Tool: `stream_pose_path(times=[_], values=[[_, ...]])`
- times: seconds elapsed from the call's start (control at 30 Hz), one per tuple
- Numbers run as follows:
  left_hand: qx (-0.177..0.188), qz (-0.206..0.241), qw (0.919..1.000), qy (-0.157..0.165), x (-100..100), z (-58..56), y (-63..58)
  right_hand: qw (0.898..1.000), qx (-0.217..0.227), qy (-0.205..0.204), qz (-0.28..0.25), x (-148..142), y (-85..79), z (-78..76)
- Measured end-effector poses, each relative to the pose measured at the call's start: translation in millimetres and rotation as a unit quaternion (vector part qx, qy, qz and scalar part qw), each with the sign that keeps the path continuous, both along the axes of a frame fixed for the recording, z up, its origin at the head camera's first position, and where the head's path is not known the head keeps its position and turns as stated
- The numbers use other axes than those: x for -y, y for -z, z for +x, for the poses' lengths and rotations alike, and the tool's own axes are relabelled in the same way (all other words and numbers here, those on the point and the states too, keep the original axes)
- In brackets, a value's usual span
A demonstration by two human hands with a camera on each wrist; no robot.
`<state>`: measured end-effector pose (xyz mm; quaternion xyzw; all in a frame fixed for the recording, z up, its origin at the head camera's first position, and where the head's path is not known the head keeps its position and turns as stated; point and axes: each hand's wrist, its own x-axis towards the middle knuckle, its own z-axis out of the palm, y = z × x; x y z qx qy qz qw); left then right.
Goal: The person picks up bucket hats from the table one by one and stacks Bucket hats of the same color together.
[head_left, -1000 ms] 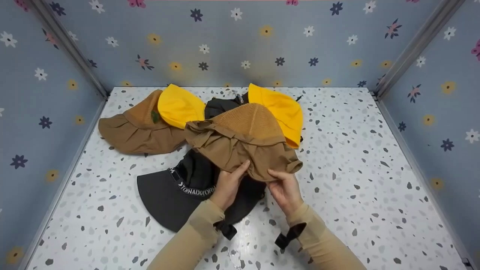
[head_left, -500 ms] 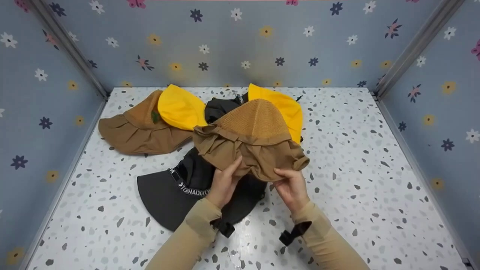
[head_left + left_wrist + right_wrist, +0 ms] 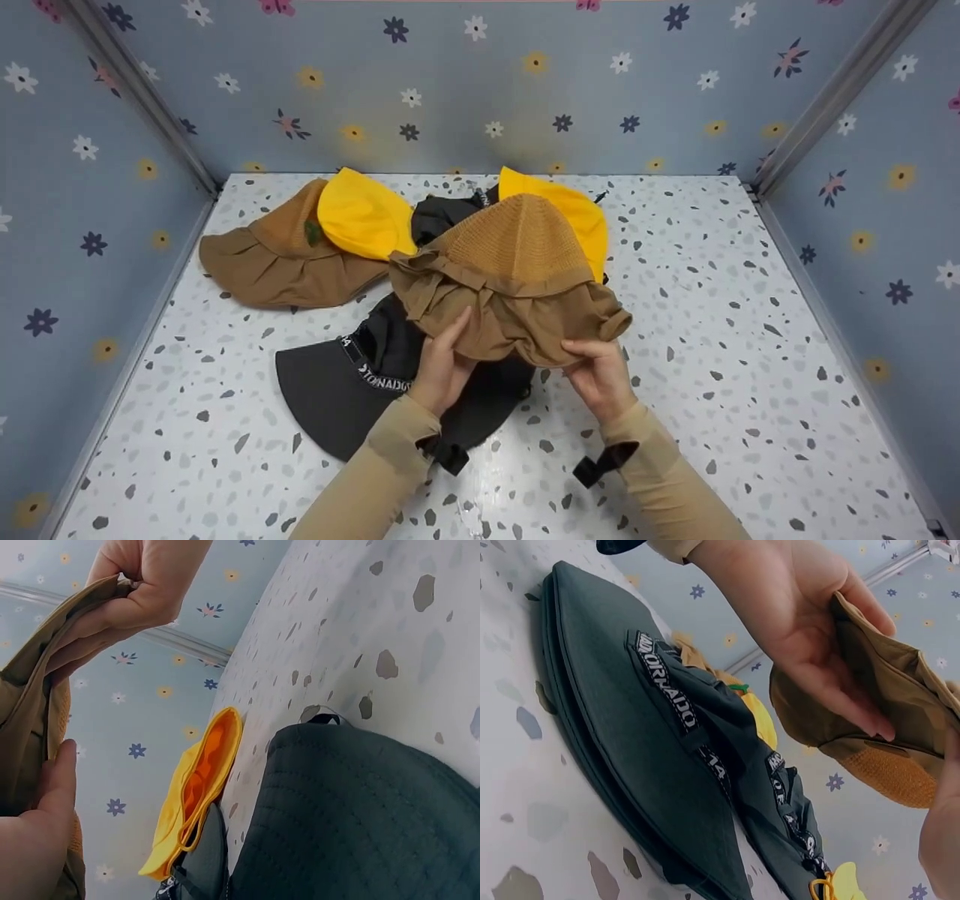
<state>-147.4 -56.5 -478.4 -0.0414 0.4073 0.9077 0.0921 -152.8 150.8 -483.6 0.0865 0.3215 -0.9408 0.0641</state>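
You're holding the ruffled brown sun hat partly over the nearer black bucket hat, your left hand and right hand pinching the brown brim at separate spots, likely to spread it.

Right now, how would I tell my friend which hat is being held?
On the speckled table, start at the wide black brim nearest the person. Just past it is a brown hat with a tan knitted top and frilly brim. The other brown hat lies at the left; only this one is held, by the left hand and right hand.
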Motion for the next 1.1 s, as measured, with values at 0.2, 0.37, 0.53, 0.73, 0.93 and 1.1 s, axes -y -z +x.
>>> stream_pose_path(times=[0.2,0.37,0.53,0.73,0.93,1.1], values=[[0.011,0.03,0.9995,0.007,-2.3,-1.0,-0.3,1.0,0.0,0.004,0.008,-4.6,1.3,-0.4],[0.042,0.089,0.9951,-0.002,-3.6,-5.0,0.7,1.0,-0.001,0.0,-0.012,-7.1,1.7,-1.1],[0.064,0.106,0.9922,-0.013,-5.2,-6.5,2.4,1.0,-0.001,-0.001,-0.002,-8.0,2.7,-2.3],[0.043,0.098,0.994,-0.023,-7.1,-5.7,0.5,1.0,0.01,0.014,-0.005,-8.1,3.9,-2.2],[0.026,0.103,0.9936,-0.04,-10.8,-4.0,-2.0,0.999,0.004,0.027,-0.03,-5.2,3.7,0.4],[0.026,0.118,0.9911,-0.055,-16.0,-3.5,-2.5,0.998,0.002,0.047,-0.045,1.4,2.5,0.8]])
